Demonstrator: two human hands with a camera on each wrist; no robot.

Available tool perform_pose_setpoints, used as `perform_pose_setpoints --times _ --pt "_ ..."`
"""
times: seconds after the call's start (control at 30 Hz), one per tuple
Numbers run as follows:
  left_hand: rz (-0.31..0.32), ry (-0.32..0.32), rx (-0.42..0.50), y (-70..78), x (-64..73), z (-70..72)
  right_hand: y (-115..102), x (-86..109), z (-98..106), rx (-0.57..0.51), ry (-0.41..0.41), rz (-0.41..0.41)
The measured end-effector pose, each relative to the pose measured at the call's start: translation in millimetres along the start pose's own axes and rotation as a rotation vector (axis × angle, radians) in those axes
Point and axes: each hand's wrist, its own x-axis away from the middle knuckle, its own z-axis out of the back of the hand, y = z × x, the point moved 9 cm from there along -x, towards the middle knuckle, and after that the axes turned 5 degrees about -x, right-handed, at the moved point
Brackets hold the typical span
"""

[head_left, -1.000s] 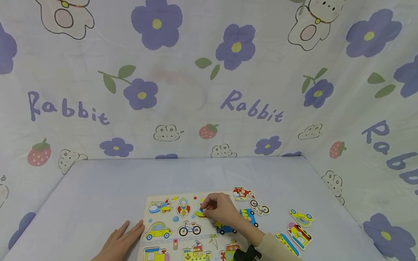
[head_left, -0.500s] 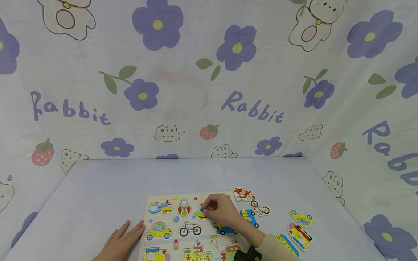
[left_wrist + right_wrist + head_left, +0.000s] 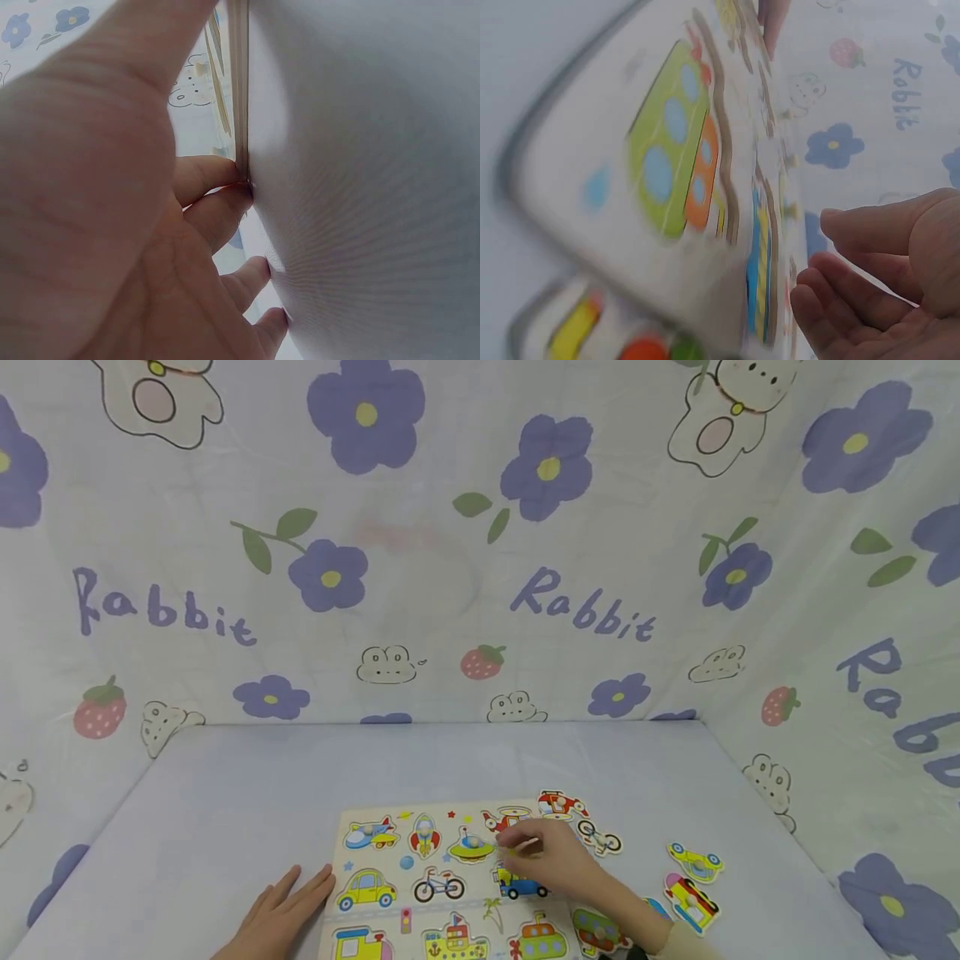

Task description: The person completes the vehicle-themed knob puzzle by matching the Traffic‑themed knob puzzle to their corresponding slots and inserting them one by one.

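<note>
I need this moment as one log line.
left hand: touches puzzle board edge; right hand: empty, beside UFO piece; UFO piece: on board; train piece: off board

Head cam fwd/down — wrist cams close

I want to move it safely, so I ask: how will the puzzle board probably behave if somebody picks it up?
The puzzle board is probably stiff: its edge looks straight in the left wrist view. That edge is thin, so the board may be light. If tilted, it might drop the saucer piece, whose knob suggests that it lifts out.
</note>
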Motion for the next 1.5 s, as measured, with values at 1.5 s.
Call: perform_pose_setpoints --times 1.5 --pt "0.012 -0.023 0.004 -0.7 -1.8 -1.2 60.3 -28.9 103.1 0.258 0.033 0.067"
